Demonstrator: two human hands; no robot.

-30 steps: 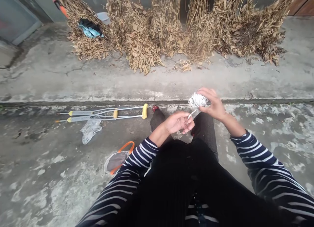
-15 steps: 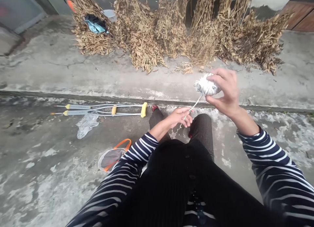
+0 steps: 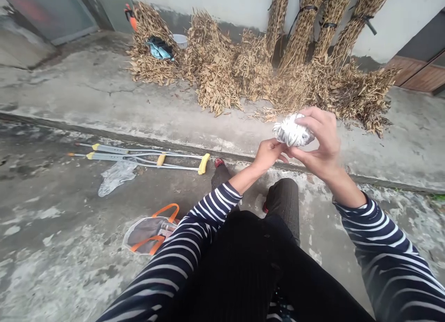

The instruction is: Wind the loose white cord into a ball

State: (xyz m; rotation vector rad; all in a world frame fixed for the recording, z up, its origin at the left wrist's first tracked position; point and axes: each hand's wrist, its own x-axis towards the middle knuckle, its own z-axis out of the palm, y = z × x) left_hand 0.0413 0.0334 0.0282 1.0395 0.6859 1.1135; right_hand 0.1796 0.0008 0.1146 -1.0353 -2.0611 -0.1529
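Note:
A white ball of string [image 3: 291,130] is held up in front of me, wound in loose strands. My right hand [image 3: 321,143] is closed around its right side, with the thumb below and the fingers above. Just under the ball, my left hand [image 3: 268,154] has its thumb and fingertips pinched together, close to the right thumb. The strand between those fingertips is mostly hidden by the hand.
Dry plant bundles [image 3: 219,76] lean along the wall on a raised concrete ledge [image 3: 167,113]. Crutches [image 3: 149,157] lie to the left by a clear plastic bag [image 3: 116,177]. A grey bag with orange handles [image 3: 142,234] sits near my left arm.
My left hand has moved up and right along the strand to the ball's underside, its fingers now pinched. My right hand still holds the ball. The view has tilted up somewhat.

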